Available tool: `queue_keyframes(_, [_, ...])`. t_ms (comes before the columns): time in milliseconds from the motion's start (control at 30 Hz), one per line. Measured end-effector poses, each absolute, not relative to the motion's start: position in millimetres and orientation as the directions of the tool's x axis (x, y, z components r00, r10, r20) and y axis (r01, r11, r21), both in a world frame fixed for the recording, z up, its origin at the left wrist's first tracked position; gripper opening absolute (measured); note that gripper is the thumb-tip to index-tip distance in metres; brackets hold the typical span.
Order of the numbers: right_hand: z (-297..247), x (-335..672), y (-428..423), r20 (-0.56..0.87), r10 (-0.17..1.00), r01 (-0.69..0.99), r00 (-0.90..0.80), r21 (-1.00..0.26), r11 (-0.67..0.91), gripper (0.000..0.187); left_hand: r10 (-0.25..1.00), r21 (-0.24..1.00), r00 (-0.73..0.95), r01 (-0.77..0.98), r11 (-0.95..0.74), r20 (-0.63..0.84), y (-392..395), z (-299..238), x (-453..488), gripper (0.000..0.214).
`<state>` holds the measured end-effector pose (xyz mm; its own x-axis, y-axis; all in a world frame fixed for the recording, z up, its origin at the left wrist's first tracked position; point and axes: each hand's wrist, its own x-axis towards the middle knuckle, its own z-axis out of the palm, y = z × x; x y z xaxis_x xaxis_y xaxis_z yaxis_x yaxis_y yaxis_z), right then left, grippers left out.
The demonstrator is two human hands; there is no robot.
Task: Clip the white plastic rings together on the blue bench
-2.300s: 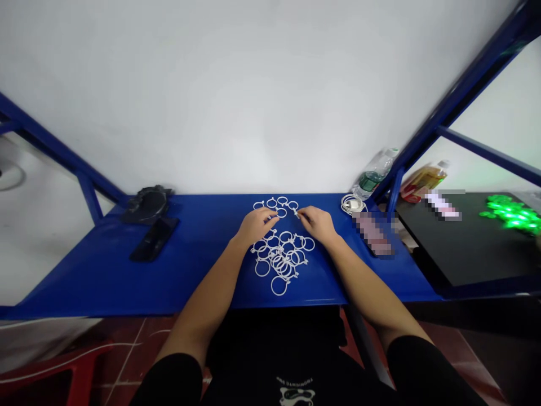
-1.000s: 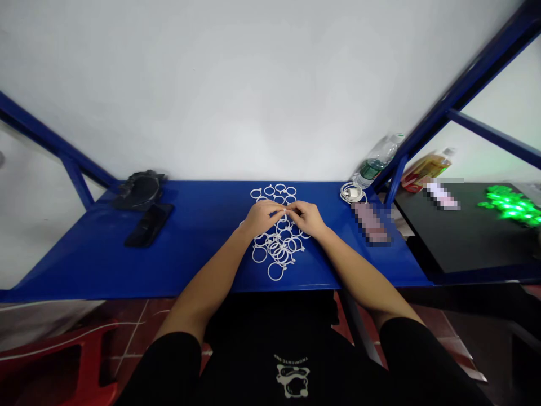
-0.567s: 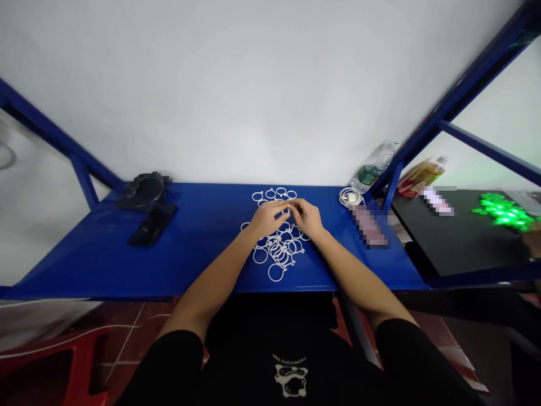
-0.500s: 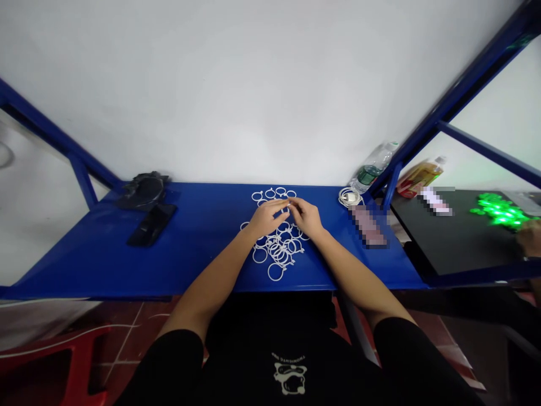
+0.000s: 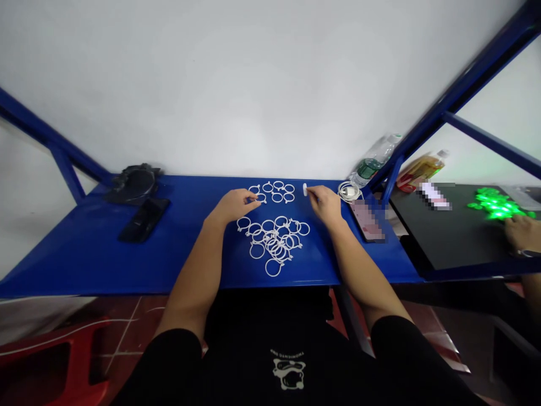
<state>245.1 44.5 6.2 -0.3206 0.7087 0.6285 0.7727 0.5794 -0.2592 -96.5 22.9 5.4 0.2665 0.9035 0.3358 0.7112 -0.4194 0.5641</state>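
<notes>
A loose heap of white plastic rings (image 5: 274, 239) lies on the blue table (image 5: 190, 237) in front of me. A neat group of rings (image 5: 273, 192) sits farther back near the wall. My left hand (image 5: 233, 204) rests with curled fingers, its fingertips touching a ring at the left end of that group. My right hand (image 5: 324, 202) pinches a single white ring (image 5: 305, 189) just right of the group, held edge-on.
A dark phone (image 5: 143, 219) and a black object (image 5: 134, 181) lie at the left. A coiled white charger cable (image 5: 349, 192), a plastic bottle (image 5: 374, 160) and a blurred item (image 5: 367, 221) are at the right. Another person's hand (image 5: 520, 231) works over green-lit parts (image 5: 494, 203) on a black table.
My hands, which met over the heap, have moved apart and back: the left to the far group's left end, the right out to its right with a ring.
</notes>
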Motion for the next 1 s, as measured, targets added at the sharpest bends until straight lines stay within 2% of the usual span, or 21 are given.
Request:
queue_keyframes(100, [3.2, 248.5, 48.6, 0.588, 0.729, 0.786, -0.351, -0.238, 0.571, 0.026, 0.933, 0.588, 0.335, 0.732, -0.343, 0.127, 26.4, -3.2, -118.4, 0.026])
queue_keyframes(200, [-0.6, 244.8, 49.2, 0.511, 0.757, 0.761, -0.407, -0.268, 0.590, 0.023, 0.918, 0.591, 0.396, 0.738, -0.326, 0.013, 28.3, -9.2, -124.5, 0.021])
queue_keyframes(300, [-1.0, 240.4, 47.4, 0.480, 0.770, 0.730, -0.421, -0.325, 0.602, 0.023, 0.902, 0.574, 0.430, 0.745, -0.341, -0.023, 30.0, -11.3, -120.2, 0.008])
queue_keyframes(467, [1.7, 236.3, 43.9, 0.470, 0.764, 0.671, -0.443, -0.391, 0.630, 0.019, 0.901, 0.570, 0.425, 0.720, -0.396, 0.088, 30.4, -9.2, -120.1, 0.011])
queue_keyframes(533, [1.0, 235.1, 43.5, 0.457, 0.767, 0.662, -0.451, -0.405, 0.630, 0.019, 0.915, 0.585, 0.403, 0.739, -0.334, 0.013, 28.8, -5.4, -122.9, 0.016])
queue_keyframes(600, [-0.4, 234.3, 43.9, 0.441, 0.769, 0.653, -0.463, -0.417, 0.632, 0.019, 0.923, 0.571, 0.363, 0.788, -0.231, -0.128, 26.4, -0.1, -123.5, 0.024])
queue_keyframes(667, [-1.8, 233.8, 44.5, 0.433, 0.766, 0.646, -0.475, -0.420, 0.638, 0.019, 0.927, 0.523, 0.308, 0.838, -0.157, -0.215, 24.1, 5.4, -120.7, 0.018])
queue_keyframes(733, [-2.4, 233.2, 44.4, 0.437, 0.761, 0.640, -0.479, -0.419, 0.644, 0.019, 0.953, 0.476, 0.239, 0.871, -0.126, -0.186, 22.3, 9.9, -114.9, 0.010])
queue_keyframes(800, [-1.8, 231.3, 42.4, 0.456, 0.751, 0.627, -0.477, -0.422, 0.654, 0.020, 0.985, 0.470, 0.155, 0.877, -0.101, -0.078, 21.0, 12.3, -106.0, 0.010])
queue_keyframes(867, [-0.6, 227.3, 38.0, 0.480, 0.733, 0.600, -0.482, -0.428, 0.676, 0.022, 0.997, 0.539, 0.071, 0.838, -0.083, 0.043, 19.6, 12.7, -92.5, 0.018])
queue_keyframes(933, [0.6, 221.1, 31.5, 0.497, 0.707, 0.566, -0.504, -0.429, 0.705, 0.024, 0.990, 0.648, 0.019, 0.754, -0.108, 0.142, 17.1, 11.4, -73.8, 0.037])
queue_keyframes(1000, [1.5, 213.5, 24.6, 0.506, 0.680, 0.532, -0.530, -0.425, 0.732, 0.030, 0.979, 0.704, 0.014, 0.693, -0.155, 0.201, 12.7, 9.1, -51.8, 0.042])
